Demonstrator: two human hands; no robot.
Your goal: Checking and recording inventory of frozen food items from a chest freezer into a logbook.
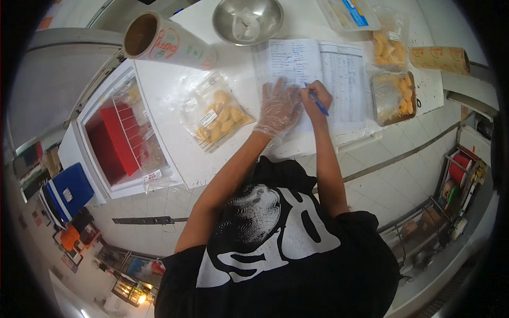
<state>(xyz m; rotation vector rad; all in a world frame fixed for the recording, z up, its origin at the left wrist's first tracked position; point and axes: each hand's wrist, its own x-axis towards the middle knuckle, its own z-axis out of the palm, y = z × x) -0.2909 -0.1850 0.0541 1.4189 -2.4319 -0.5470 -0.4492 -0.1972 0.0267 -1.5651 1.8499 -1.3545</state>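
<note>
An open notebook with handwriting and ruled columns lies on the white worktop in front of me. My left hand, in a clear plastic glove, rests flat on its left page with fingers spread. Bare of any glove, my right hand grips a blue pen, its tip against the paper near the middle fold. Left of my gloved hand lies a clear bag of yellow-orange food pieces with a white label. Right of the notebook is a tray of similar pieces, partly under plastic film.
A steel bowl holding crumpled plastic stands at the back. Beside it are a large wrapped roll and a plastic tub. Another bag of pieces and a brown roll sit right. An open freezer with red inside is left.
</note>
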